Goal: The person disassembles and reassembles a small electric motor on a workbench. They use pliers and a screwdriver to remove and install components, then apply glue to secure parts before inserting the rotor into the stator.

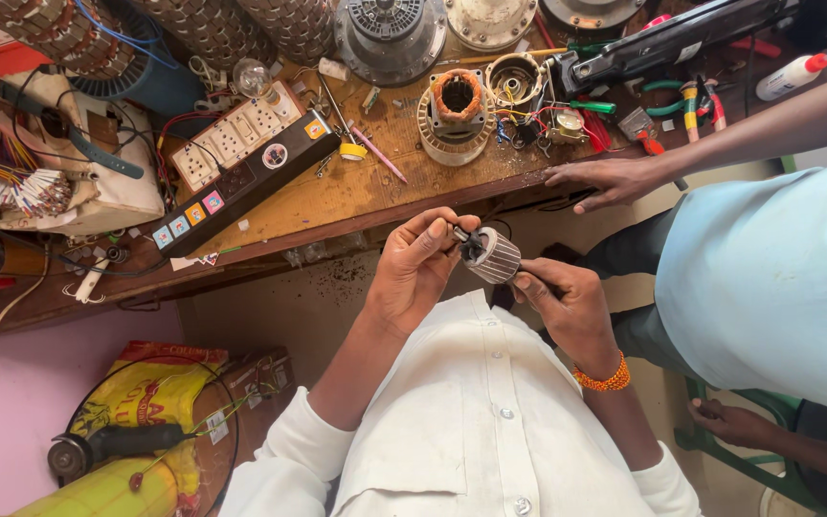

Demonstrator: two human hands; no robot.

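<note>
We hold a small ribbed silver metal motor rotor [492, 257] in front of our white shirt, just below the edge of the cluttered wooden table [356, 196]. Our right hand [567, 304] has its fingers closed around the rotor's drum, while our left hand [418, 268] pinches the shaft end with thumb and forefinger. The rotor is out of its housing; the round copper-wound stator [456, 105] sits apart on the table, so refitting looks undone. A co-worker's hand [605, 180] rests on the table edge nearby.
</note>
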